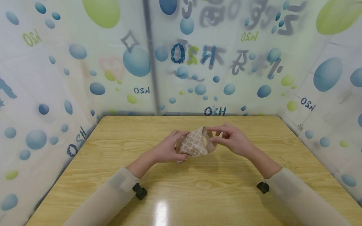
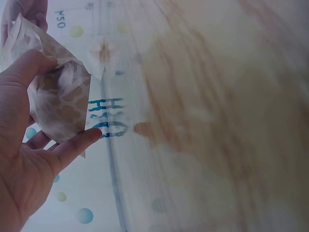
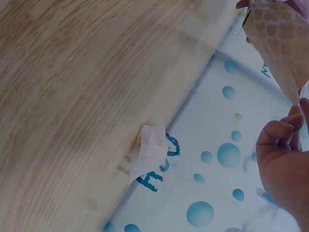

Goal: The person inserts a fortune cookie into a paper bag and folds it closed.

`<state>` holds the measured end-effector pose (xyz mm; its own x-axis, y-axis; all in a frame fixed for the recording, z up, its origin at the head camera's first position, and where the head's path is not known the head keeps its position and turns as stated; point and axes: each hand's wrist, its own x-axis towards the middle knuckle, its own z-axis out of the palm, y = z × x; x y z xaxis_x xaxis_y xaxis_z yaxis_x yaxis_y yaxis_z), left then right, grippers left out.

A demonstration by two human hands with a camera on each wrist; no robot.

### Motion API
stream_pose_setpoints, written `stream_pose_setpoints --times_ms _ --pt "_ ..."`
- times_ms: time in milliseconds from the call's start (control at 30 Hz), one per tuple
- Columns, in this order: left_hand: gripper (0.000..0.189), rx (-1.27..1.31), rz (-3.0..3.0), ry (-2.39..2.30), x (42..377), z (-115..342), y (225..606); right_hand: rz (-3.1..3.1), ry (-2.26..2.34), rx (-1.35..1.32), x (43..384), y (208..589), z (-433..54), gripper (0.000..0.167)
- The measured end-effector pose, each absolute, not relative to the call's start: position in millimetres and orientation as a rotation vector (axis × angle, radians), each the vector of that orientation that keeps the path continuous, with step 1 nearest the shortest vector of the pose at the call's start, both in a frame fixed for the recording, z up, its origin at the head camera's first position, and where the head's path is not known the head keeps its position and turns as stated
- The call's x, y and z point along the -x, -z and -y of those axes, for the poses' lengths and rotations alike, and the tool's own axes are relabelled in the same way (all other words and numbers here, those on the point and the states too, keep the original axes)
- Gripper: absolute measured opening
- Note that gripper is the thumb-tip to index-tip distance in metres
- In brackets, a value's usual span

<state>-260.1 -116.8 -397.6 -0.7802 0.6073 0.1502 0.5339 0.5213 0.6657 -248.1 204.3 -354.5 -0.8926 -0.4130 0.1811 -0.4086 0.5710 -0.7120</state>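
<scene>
A brown paper bag (image 1: 192, 143) with a white lattice pattern is held tilted above the table, its mouth facing right. My left hand (image 1: 168, 147) grips the bag's left end, thumb on the near side and fingers on the far side. At the mouth, my right hand (image 1: 233, 138) pinches the rim between thumb and index finger. Something pale shows inside the mouth, too little to tell its kind. The left wrist view shows the crumpled bag (image 2: 65, 99) between left thumb and fingers. In the right wrist view, right fingertips meet the bag's (image 3: 277, 43) edge.
A light wood table (image 1: 175, 188) spreads under both hands. Printed curtains (image 1: 113, 78) with blue and green drops stand behind it and at both sides. A pale papery thing (image 3: 149, 152) appears near the table's far edge; its kind is unclear.
</scene>
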Motion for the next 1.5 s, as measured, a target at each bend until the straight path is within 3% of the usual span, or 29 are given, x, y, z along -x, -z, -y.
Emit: stream_pose_setpoints --times_ms 767,1500 --pt "0.094 -0.993 -2.664 -1.095 256 120 400 -2.777 1.26 0.747 247 365 -197 0.042" --pt "0.092 -0.992 -2.68 -1.071 259 124 397 -2.901 1.107 0.509 280 385 -268 0.043"
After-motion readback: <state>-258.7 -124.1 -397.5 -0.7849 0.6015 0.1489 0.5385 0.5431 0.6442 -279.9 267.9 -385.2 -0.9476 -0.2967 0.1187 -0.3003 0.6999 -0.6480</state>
